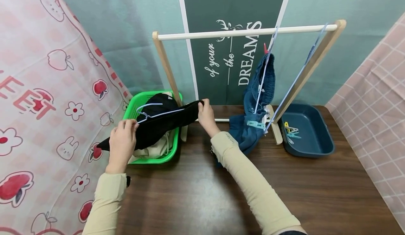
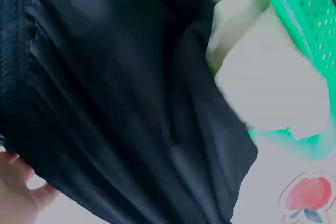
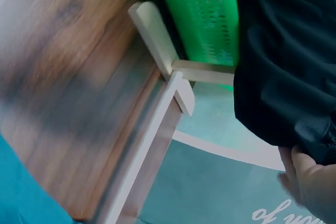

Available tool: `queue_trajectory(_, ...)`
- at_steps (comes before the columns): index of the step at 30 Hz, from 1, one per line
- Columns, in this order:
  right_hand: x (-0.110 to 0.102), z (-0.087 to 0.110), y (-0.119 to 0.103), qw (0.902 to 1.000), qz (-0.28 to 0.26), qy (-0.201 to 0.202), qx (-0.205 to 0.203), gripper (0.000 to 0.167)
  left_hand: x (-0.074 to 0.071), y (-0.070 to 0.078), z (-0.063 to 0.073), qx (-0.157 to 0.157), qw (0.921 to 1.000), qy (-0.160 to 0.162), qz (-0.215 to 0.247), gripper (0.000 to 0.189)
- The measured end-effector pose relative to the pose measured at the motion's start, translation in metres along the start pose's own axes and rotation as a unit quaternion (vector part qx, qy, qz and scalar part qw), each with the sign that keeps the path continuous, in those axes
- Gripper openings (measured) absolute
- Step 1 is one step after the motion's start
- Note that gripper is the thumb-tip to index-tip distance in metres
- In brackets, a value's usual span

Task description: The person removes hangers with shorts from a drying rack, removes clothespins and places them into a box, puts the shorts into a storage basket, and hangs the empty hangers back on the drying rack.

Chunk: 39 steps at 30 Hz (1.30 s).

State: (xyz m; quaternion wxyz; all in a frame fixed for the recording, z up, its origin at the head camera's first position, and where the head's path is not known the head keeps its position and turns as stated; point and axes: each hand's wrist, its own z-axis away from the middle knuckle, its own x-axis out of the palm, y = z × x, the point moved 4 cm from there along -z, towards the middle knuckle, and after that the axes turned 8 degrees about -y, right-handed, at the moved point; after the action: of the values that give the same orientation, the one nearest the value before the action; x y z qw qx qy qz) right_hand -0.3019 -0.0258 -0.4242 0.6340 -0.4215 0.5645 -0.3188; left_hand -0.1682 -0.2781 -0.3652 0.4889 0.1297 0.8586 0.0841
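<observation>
Both hands hold a pair of black pants (image 1: 164, 131) with a gathered waistband, stretched out over a green basket (image 1: 171, 154). My left hand (image 1: 121, 145) grips the waistband's left end; in the left wrist view, its fingers (image 2: 46, 195) are partly hidden behind the black cloth. At the other end, my right hand (image 1: 207, 117) pinches the waistband, its thumb against the fabric in the right wrist view. A light blue hanger (image 1: 166, 113) lies along the waistband, its near end at my left fingertips. Whether the left fingers also hold the hanger is unclear.
A rack with a white rod (image 1: 221, 34) stands behind. Blue jeans (image 1: 250, 136) hang at its right from light blue hanger pieces, with a blue clothespin (image 1: 256, 124) and a red clothespin (image 1: 265, 48). A dark blue tray (image 1: 316, 152) at right holds several clothespins. Pale cloth (image 1: 155, 150) fills the basket.
</observation>
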Motion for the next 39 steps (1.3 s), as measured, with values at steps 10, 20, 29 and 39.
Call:
queue_trajectory(10,-0.002,-0.004,0.009,0.9848,-0.158,0.054,0.049,0.032,0.0,-0.008,0.001,-0.023,0.9996,0.003,0.016,0.02)
queue_trajectory(20,0.062,-0.098,0.135,0.8419,-0.529,0.031,0.102,0.03,0.004,-0.005,0.0,-0.048,0.9965,0.05,0.047,0.02)
queue_trajectory(29,0.117,-0.095,0.119,0.8125,-0.564,-0.051,0.139,0.058,0.003,-0.009,-0.002,-0.082,0.9892,0.105,0.062,0.025)
queue_trajectory(39,0.079,0.01,-0.006,0.8347,-0.504,-0.131,0.179,0.057,0.001,-0.03,0.009,-0.186,0.9742,0.113,0.058,0.028)
